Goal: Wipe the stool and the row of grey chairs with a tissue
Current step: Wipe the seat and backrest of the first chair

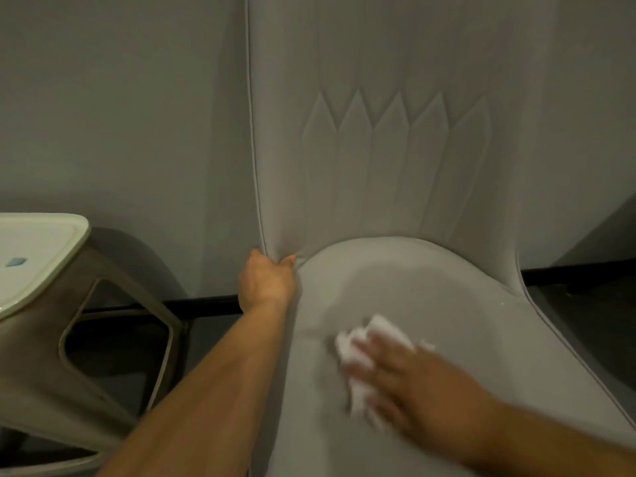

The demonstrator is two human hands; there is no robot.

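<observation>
A grey upholstered chair (pixel 430 290) fills the middle and right of the view, its tall stitched backrest against the wall. My left hand (pixel 266 280) grips the left edge of the backrest where it meets the seat. A crumpled white tissue (pixel 364 342) lies on the seat under my right hand (pixel 406 380), which presses it flat with spread fingers; the hand is blurred. A pale stool (pixel 41 256) with a whitish top and angled legs stands at the left, beside the chair.
A grey wall (pixel 120 132) runs behind the chair and stool, with a dark skirting strip (pixel 206 301) at the floor. A small blue mark (pixel 15 261) sits on the stool top. Dark floor shows to the right of the chair.
</observation>
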